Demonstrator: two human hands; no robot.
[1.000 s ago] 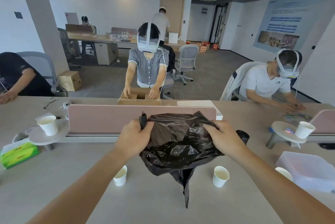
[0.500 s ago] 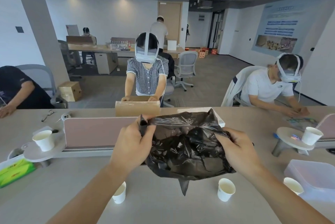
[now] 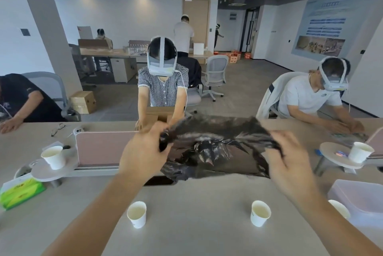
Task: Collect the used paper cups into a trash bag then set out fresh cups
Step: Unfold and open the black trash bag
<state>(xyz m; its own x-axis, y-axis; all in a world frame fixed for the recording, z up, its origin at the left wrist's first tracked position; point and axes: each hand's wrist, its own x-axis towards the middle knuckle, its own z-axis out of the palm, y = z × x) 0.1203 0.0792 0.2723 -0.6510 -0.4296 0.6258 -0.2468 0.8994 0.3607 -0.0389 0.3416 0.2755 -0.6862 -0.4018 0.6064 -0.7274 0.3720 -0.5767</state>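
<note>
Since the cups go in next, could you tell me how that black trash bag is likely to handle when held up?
Probably very floppy: the black trash bag crumples and sags between the left hand and the right hand. Likely light, since both hands carry it by its edges alone. Its mouth would probably collapse if either hand let go.

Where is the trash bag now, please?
In the head view, the trash bag is centre, held between left hand and right hand, before the pink divider.

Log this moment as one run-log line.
left hand: grips trash bag | right hand: grips trash bag | bag: stretched between hands | cups: two upright on desk
</note>
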